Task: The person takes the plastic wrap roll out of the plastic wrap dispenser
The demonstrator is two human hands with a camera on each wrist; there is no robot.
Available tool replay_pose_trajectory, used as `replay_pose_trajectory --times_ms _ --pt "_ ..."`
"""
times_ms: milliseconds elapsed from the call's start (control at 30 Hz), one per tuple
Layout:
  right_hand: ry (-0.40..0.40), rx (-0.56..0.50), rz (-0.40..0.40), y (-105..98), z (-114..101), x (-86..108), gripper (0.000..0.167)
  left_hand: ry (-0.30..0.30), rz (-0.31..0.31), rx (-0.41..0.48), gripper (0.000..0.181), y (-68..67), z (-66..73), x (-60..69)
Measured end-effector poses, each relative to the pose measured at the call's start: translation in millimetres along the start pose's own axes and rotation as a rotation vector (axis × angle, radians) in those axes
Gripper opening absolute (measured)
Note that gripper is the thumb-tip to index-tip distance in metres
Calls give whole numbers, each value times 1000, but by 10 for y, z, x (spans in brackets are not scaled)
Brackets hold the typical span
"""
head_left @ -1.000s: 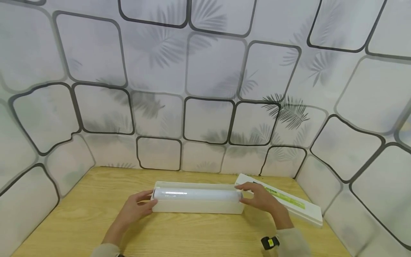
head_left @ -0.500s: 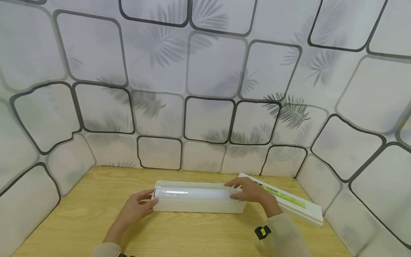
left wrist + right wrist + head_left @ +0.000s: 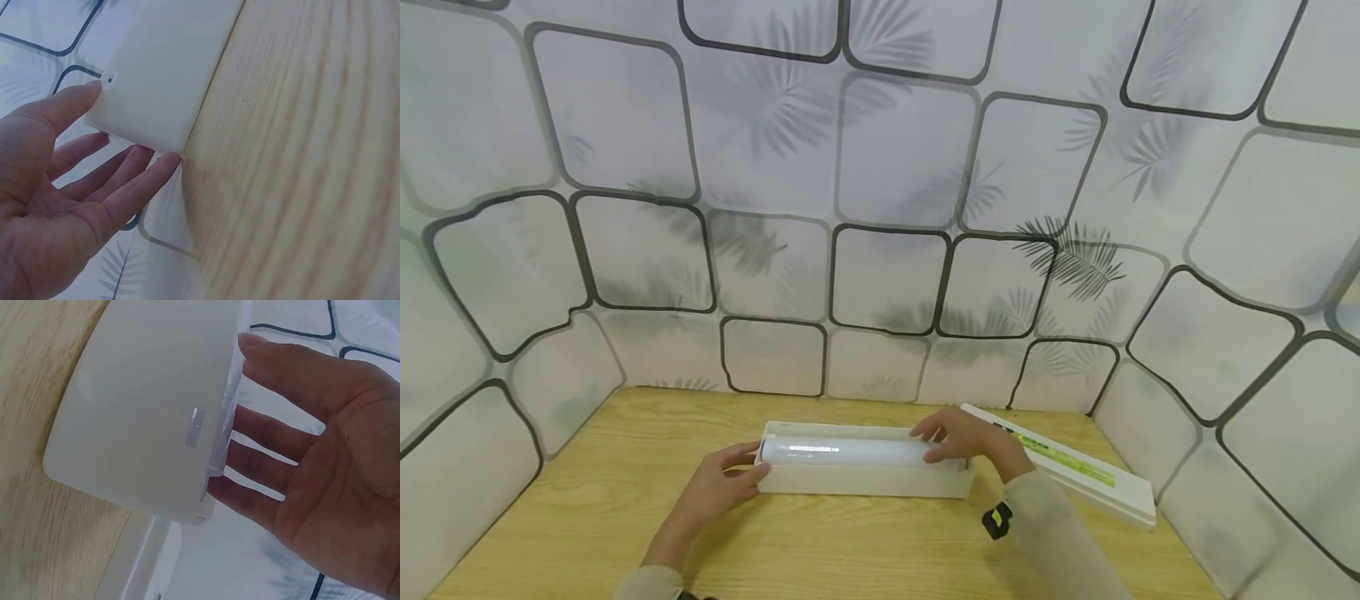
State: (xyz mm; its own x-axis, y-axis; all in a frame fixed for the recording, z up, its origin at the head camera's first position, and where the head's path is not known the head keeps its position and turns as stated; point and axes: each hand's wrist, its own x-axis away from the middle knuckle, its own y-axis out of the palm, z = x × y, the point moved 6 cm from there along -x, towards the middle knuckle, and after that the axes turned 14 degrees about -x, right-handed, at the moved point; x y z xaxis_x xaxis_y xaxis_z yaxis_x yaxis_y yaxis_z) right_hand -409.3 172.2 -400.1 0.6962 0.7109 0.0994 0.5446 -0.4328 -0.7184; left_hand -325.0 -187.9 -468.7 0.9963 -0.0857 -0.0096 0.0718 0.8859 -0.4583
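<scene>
A long white box (image 3: pixel 865 482) lies on the table with its top uncovered, holding a shiny, pale clear-wrapped roll (image 3: pixel 850 452). At the box's left end, my left hand (image 3: pixel 711 492) has its thumb at the front upper corner and its fingers around the end; the left wrist view shows this hand (image 3: pixel 69 194) against the box (image 3: pixel 162 69). My right hand (image 3: pixel 962 437) reaches over the right part of the roll, fingers spread and lightly bent. In the right wrist view, the fingers of this hand (image 3: pixel 331 437) go behind the box's front wall (image 3: pixel 137 406), touching the roll.
A long white lid-like piece (image 3: pixel 1131 493) with a yellow-green label lies slanted on the wooden table (image 3: pixel 820 550), behind and right of the box. Patterned fabric walls (image 3: pixel 887 275) enclose the table at the back and both sides.
My right hand has moved left from the box's right end to over the roll. The left hand has stayed at the left end, and the box has hardly moved.
</scene>
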Motion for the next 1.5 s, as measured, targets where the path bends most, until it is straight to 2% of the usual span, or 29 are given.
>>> replay_pose_trajectory --times_ms 133,267,433,700,933,1200,1500 --pt "59 11 -31 29 47 -58 42 -3 0 0 60 0 5 8" --pt "83 -9 -64 75 76 -103 47 -6 1 5 60 2 12 16" --pt "59 -13 -109 149 63 -154 54 -7 0 4 60 -1 19 22" --pt "3 -9 -126 188 45 -168 53 -8 3 12 60 10 -5 19" --pt "-56 52 -107 149 -56 -153 56 -8 11 7 59 -6 0 13" --pt "-110 9 -77 187 -108 -208 54 15 29 -12 56 -74 -31 18" --pt "-148 104 -49 229 -214 -321 51 -17 66 -20 56 -153 -60 25"
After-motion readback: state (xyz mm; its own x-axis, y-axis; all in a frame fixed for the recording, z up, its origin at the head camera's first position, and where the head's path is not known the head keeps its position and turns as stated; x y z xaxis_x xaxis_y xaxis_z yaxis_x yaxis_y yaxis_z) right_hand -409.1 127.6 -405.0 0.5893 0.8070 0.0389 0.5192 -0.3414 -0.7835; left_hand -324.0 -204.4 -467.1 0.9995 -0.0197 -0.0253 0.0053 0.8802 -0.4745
